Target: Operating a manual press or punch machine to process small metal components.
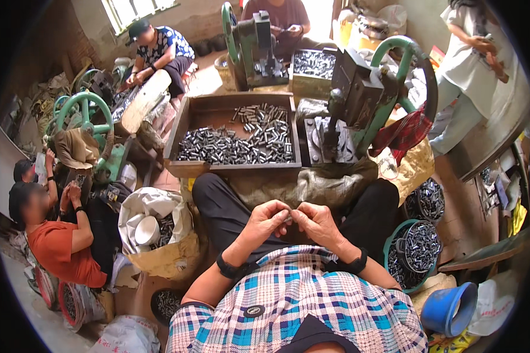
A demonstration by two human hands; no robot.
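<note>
Right in front of the blue-and-white checked shirt [300, 294], in the head view, the bare left hand [266, 222] and bare right hand [319, 223] meet, thumbs and forefingers pinching a small greyish piece [288, 217], mostly hidden between the fingertips! Beyond sits a brown rectangular wooden tray [209, 109], with shiny silver metal cylinders [241, 147] heaped along its near edge and up its right edge. Beside that right edge, a dark metal press [356, 79] with a green round handwheel [403, 42]!
</note>
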